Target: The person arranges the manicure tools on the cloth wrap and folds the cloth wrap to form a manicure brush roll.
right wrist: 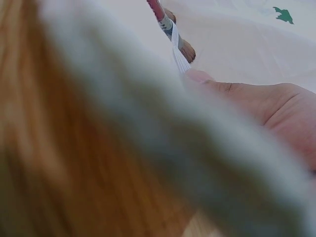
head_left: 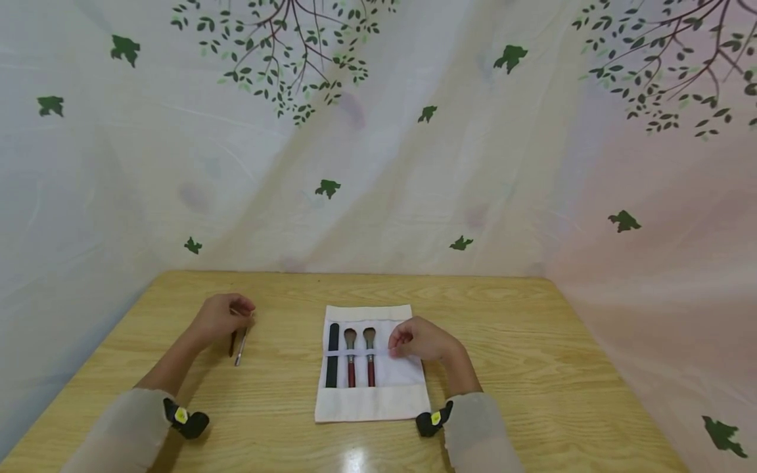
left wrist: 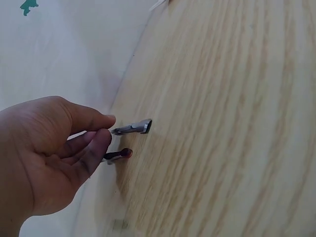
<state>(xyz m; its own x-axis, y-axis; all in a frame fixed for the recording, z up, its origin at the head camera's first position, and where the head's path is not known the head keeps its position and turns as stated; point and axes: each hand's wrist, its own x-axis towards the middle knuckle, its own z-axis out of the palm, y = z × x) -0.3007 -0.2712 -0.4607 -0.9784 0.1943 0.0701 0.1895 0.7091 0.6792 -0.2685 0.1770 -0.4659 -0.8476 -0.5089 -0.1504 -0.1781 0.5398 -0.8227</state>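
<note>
On the table's left part, my left hand (head_left: 220, 320) pinches a slim silver tool (left wrist: 134, 128) between thumb and fingertip; its exact kind is unclear. Beside it shows a thin dark stick with a reddish end (left wrist: 121, 154), partly behind the fingers. My right hand (head_left: 424, 338) pinches the pale elastic band (head_left: 339, 353) of a white cloth brush case (head_left: 374, 405) lying unrolled. Under that band are a flat black strip (head_left: 333, 358) and two makeup brushes with red handles, a left brush (head_left: 351, 355) and a right brush (head_left: 370, 355). In the right wrist view, the band (right wrist: 180, 57) stretches to my thumb.
The wooden table (head_left: 278, 427) has its far edge against a pale curtain (head_left: 378, 197) printed with leaves and branches. A blurred pale edge crosses much of the right wrist view. Each wrist carries a small black camera, a left one (head_left: 190, 422) and a right one (head_left: 430, 420).
</note>
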